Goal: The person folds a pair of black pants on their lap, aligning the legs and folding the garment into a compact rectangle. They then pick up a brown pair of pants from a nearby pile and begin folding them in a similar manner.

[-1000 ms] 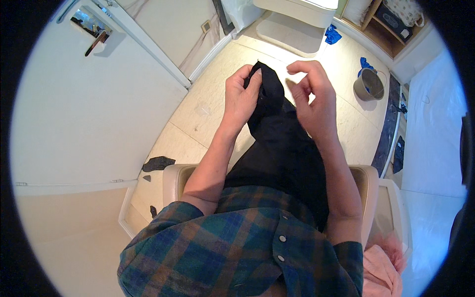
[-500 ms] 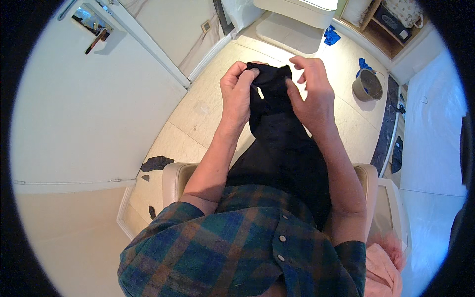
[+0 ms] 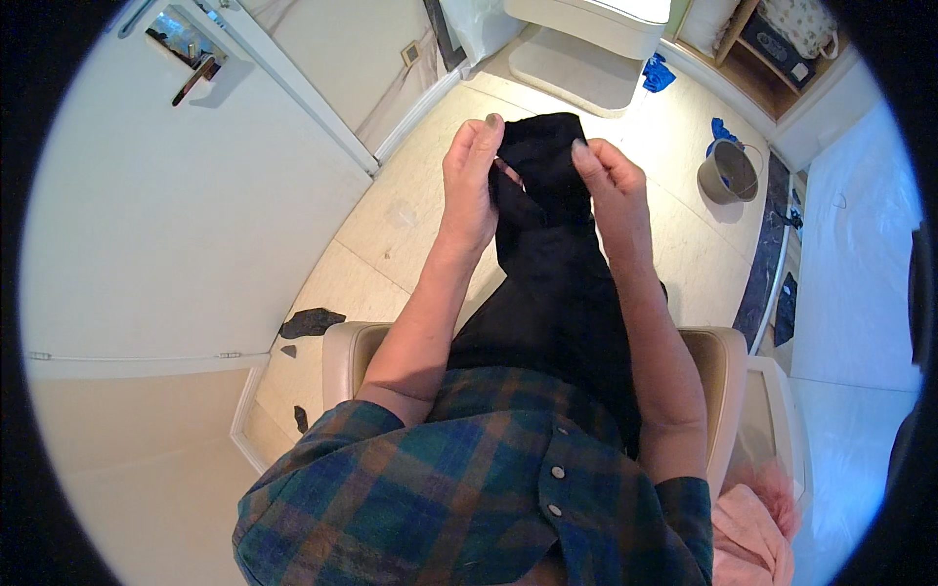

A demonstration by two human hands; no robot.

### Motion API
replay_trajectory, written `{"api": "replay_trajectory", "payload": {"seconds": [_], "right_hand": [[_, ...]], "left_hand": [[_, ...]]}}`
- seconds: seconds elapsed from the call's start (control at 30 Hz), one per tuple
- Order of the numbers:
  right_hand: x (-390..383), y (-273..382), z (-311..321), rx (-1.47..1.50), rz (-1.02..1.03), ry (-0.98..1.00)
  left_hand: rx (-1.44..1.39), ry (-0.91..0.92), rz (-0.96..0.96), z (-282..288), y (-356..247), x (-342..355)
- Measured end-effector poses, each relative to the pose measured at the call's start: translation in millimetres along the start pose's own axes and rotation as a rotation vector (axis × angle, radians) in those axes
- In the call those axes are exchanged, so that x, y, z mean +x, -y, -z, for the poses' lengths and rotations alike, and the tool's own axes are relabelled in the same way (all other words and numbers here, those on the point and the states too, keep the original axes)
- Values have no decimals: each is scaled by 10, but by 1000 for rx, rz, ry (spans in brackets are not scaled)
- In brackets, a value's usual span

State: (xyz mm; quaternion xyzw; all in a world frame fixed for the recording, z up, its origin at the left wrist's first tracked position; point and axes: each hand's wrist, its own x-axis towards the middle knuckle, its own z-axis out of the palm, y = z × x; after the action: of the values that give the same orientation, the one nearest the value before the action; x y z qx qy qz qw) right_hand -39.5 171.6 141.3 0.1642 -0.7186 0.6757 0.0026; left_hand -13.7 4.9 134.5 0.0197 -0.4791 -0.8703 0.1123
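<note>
A piece of black cloth (image 3: 547,156) is stretched upright between my two hands, above my lap. My left hand (image 3: 474,181) grips its left edge, thumb up. On the opposite side my right hand (image 3: 614,190) pinches the right edge between thumb and fingers. A narrow gap shows in the cloth beside my left hand, with a bit of finger visible through it. Lower down, the cloth merges with the black fabric (image 3: 547,303) over my legs, and I cannot tell where one ends. Its exact kind is unclear.
I sit in a beige armchair (image 3: 724,366). A grey bucket (image 3: 728,176) stands on the tiled floor at right, near crumpled blue plastic (image 3: 658,73). Black scraps (image 3: 311,322) lie at left. A white door (image 3: 186,215) is on the left, pink cloth (image 3: 750,537) at lower right.
My right hand has lowered and closed on the cloth's right edge; before, its fingers were spread. The cloth's top now stands higher and wider between my hands.
</note>
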Motion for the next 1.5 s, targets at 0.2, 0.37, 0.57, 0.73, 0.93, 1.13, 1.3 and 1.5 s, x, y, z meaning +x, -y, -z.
{"api": "replay_trajectory", "payload": {"seconds": [0.2, 0.37, 0.57, 0.73, 0.93, 1.13, 1.3, 1.5], "right_hand": [[78, 34, 38, 169, -103, -70], [77, -37, 70, 163, -121, -48], [44, 109, -25, 423, -171, 57], [71, 13, -15, 447, -181, 65], [201, -60, 3, 395, -18, -64], [298, -93, 155, 310, 153, -84], [263, -52, 228, 236, 149, -54], [-32, 270, 12, 457, -180, 192]], "left_hand": [[79, 159, -7, -24, 89, -15], [172, 130, 67, -53, 61, 7], [150, 64, -33, -15, 131, 63], [154, 61, -8, -25, 115, 49], [130, 117, 30, 90, 113, 135], [-180, 265, 44, 549, 121, 302], [261, -1, -56, 704, 324, 384], [475, -194, -149, 842, 410, 390]]}}
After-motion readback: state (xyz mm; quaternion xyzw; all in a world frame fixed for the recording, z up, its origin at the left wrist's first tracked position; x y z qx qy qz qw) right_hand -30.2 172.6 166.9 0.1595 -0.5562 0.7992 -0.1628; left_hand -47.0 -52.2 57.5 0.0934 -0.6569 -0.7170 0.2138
